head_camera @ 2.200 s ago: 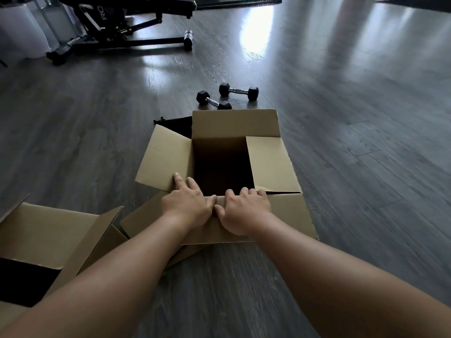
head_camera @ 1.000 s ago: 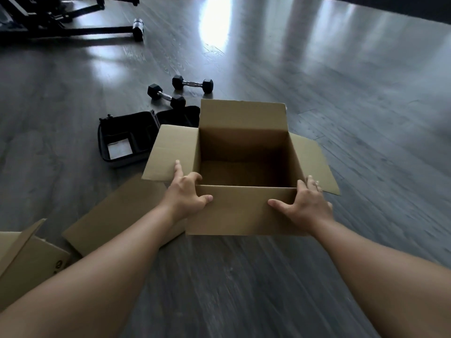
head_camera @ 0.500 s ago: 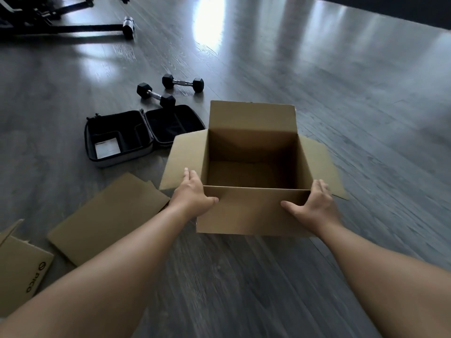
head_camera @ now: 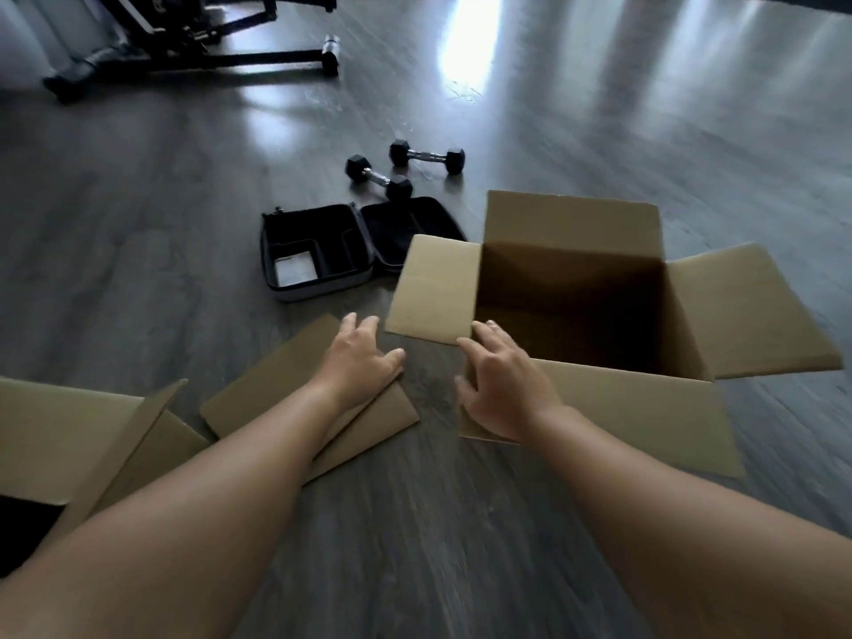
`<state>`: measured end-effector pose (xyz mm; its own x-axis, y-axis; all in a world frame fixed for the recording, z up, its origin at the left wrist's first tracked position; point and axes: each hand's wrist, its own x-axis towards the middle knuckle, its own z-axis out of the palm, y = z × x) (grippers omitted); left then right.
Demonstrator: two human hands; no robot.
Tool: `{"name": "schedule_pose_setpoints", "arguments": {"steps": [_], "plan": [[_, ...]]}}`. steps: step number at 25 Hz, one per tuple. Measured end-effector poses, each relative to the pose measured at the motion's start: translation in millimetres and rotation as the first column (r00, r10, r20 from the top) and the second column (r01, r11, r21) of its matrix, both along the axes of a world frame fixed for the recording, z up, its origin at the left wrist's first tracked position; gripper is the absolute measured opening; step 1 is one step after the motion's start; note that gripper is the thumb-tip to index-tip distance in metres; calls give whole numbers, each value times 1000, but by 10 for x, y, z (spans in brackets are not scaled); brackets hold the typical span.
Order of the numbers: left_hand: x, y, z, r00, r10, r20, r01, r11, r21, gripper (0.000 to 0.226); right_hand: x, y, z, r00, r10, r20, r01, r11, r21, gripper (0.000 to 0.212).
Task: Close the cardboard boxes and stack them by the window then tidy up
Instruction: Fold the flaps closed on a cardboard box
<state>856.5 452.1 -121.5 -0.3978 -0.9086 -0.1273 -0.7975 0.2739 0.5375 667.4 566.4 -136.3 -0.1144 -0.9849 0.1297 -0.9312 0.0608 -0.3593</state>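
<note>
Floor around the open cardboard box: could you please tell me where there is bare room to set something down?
Bare floor lies beyond and right of the open box. Crowded to its left: black case, dumbbells, flat cardboard.

non-task items on floor

dark grey wood-plank floor [head_camera: 599, 131], bright glare patches toward the far side. two black hex dumbbells with metal handles: far dumbbell [head_camera: 427, 156] and near dumbbell [head_camera: 379, 178], near each other but apart. just in front of the near dumbbell, black zip case [head_camera: 341, 246] lies opened flat, two halves side by side; a pale card or sheet [head_camera: 295, 268] sits in the left half. black metal exercise frame [head_camera: 198, 43] at top left, its details blurred.
</note>
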Motion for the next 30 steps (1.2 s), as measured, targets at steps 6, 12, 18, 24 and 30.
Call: {"name": "schedule_pose_setpoints", "arguments": {"steps": [6,12,18,24,30], "plan": [[1285,-228,-271,947,-9,321,-15,997,72,57,929,-536,-247,951,289,-104,-285,957,53,72],[1993,-282,-453,818,-68,572,-5,992,125,38,1231,-836,-659,984,166,57,-176,928,328,59],[2260,-312,-631,760,-148,632,17,978,208,30,1194,-1141,-945,998,-65,24,39,816,577,81],[2302,-327,-862,869,-85,488,-138,905,403,53,1261,-1206,-1028,990,-141,10,100,750,654,80],[2087,-339,-976,897,9,442,-154,944,293,35,1236,-1018,-1048,949,-276,-152,315,840,443,49]]}}
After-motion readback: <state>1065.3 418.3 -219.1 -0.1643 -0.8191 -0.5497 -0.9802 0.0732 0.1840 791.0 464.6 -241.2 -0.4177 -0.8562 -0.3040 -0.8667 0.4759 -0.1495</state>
